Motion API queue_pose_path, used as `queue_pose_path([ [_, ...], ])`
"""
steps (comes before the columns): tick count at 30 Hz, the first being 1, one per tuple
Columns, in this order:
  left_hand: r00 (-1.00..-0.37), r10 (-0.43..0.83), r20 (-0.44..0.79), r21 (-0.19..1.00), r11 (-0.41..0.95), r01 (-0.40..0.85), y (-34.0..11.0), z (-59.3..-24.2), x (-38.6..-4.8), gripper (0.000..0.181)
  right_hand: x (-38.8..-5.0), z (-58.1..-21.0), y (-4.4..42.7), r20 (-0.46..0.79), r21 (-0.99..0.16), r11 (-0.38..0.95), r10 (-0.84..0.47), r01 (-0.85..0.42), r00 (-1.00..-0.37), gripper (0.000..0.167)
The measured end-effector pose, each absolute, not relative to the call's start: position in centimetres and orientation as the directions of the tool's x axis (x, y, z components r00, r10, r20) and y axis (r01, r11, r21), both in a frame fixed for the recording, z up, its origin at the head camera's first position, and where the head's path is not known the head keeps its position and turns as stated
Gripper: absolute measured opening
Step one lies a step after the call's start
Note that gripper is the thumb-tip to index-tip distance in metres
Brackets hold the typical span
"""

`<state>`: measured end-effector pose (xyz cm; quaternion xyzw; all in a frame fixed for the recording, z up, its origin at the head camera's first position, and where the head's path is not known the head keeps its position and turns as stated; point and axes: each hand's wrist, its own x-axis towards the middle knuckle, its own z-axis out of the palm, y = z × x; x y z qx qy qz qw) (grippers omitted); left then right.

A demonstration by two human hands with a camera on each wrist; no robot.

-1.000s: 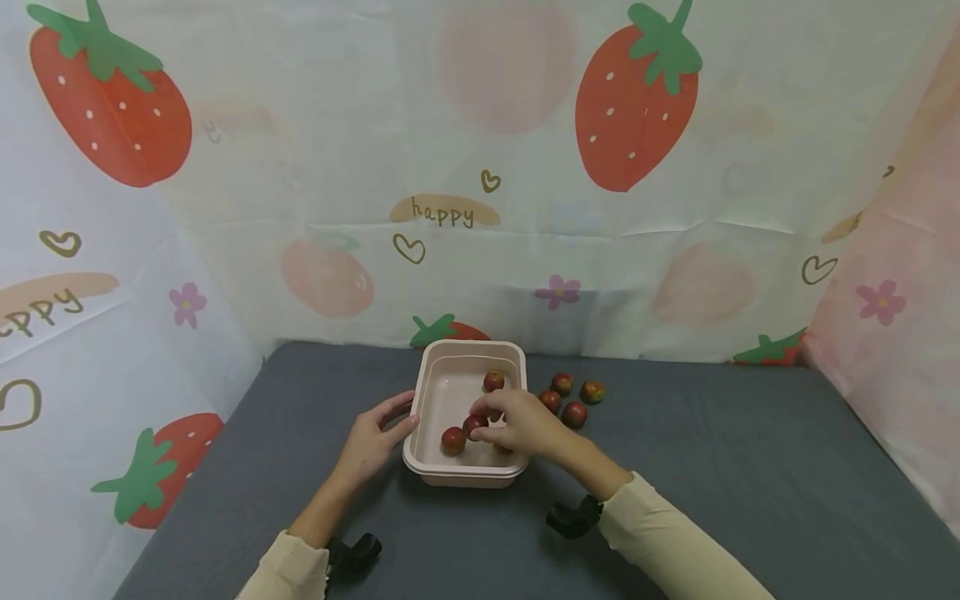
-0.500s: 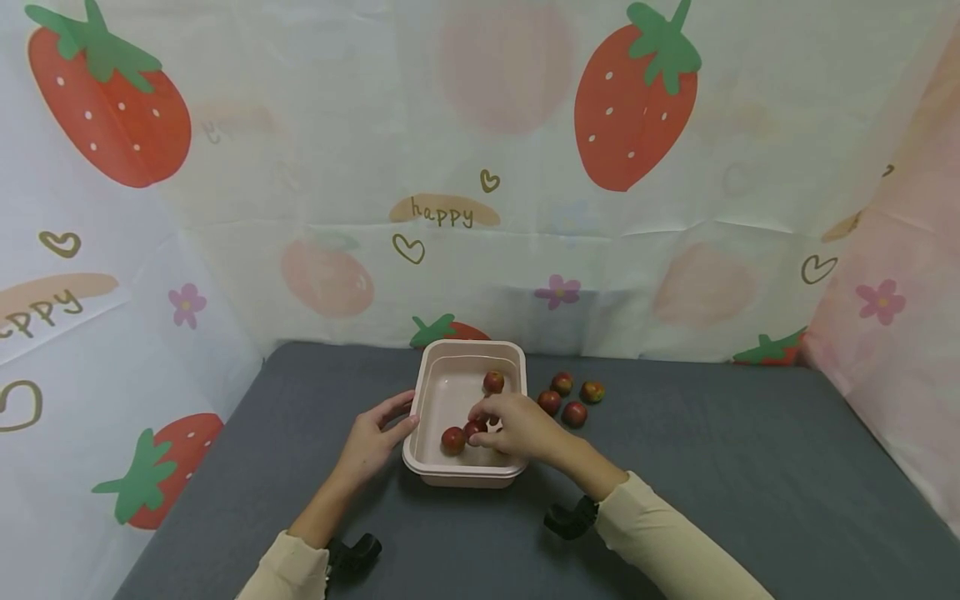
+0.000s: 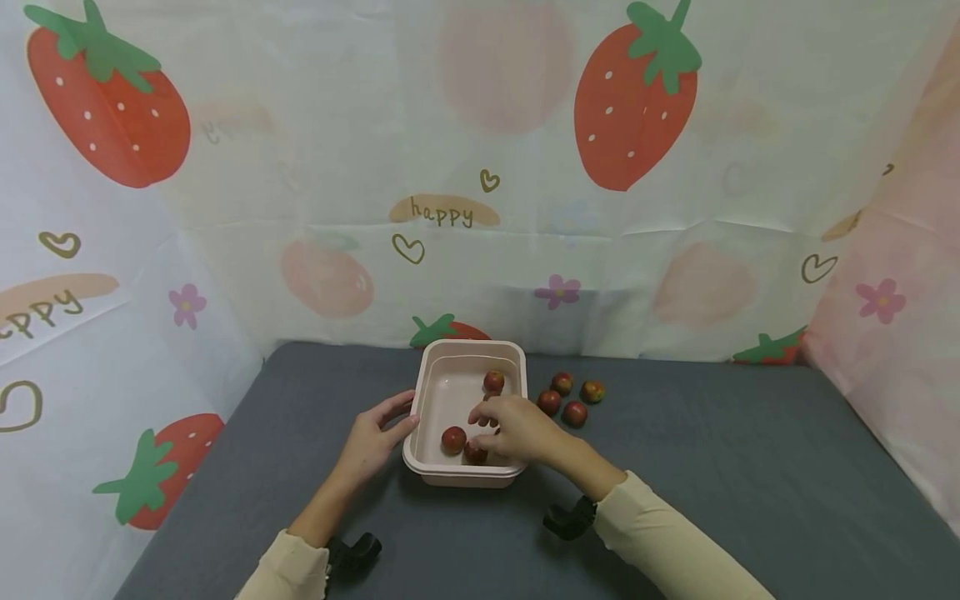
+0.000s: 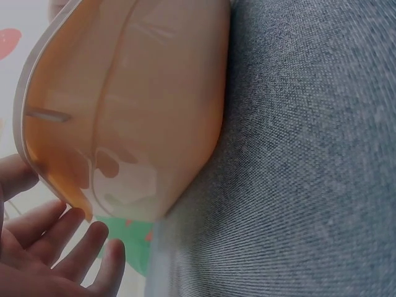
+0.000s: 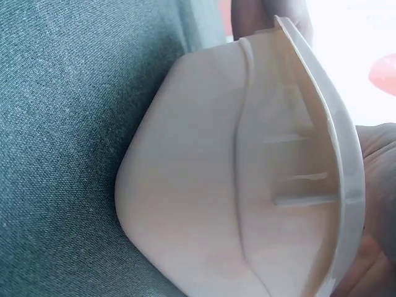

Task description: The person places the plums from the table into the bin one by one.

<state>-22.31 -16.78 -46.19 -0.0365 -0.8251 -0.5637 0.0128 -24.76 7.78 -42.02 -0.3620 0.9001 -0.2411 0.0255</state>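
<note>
The left hand (image 3: pixel 370 443) rests its spread fingers on the left rim of a pale pink plastic container (image 3: pixel 467 480); in the left wrist view the hand (image 4: pixel 55 250) touches the rim of the container (image 4: pixel 161 105) with relaxed fingers. Over the container's right side reaches the right hand (image 3: pixel 521 429), thumb and fingers apart, with no fruit visibly held. Just below its thumb lies a dark red fruit (image 3: pixel 475 453), beside another red fruit (image 3: pixel 453 440). One more fruit (image 3: pixel 493 382) lies near the back. The right wrist view shows the container's outer wall (image 5: pixel 185 167), with the right hand (image 5: pixel 377 204) partly hidden behind the rim.
Several red fruits sit on the grey tabletop (image 3: pixel 712 467) just right of the container, among them a front one (image 3: pixel 574 414) and a greenish-red one (image 3: pixel 592 392). A strawberry-print cloth (image 3: pixel 480 275) stands behind the table.
The fruit at the right fingertips has moved toward the container's near side, and the fingers have come away from it. The left hand has stayed at the rim.
</note>
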Motion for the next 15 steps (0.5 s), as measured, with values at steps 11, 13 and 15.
queue_pose_path([
  [11, -0.997, 0.048, 0.066, 0.929, 0.363, 0.079, -16.8, -46.1, -22.3, 0.047, -25.4, -40.1, 9.4, 0.192, -0.550, 0.574, -0.620, -0.607, -0.760, 0.018],
  [13, -0.996, 0.047, 0.070, 0.928, 0.364, 0.082, -16.8, -46.1, -22.2, 0.047, -25.6, -39.8, 9.9, 0.200, -0.558, 0.574, -0.608, -0.599, -0.769, 0.015],
  [15, -0.996, 0.047, 0.070, 0.928, 0.363, 0.083, -16.9, -46.1, -22.2, 0.047, -25.8, -39.6, 10.5, 0.214, -0.555, 0.575, -0.600, -0.601, -0.771, 0.015],
])
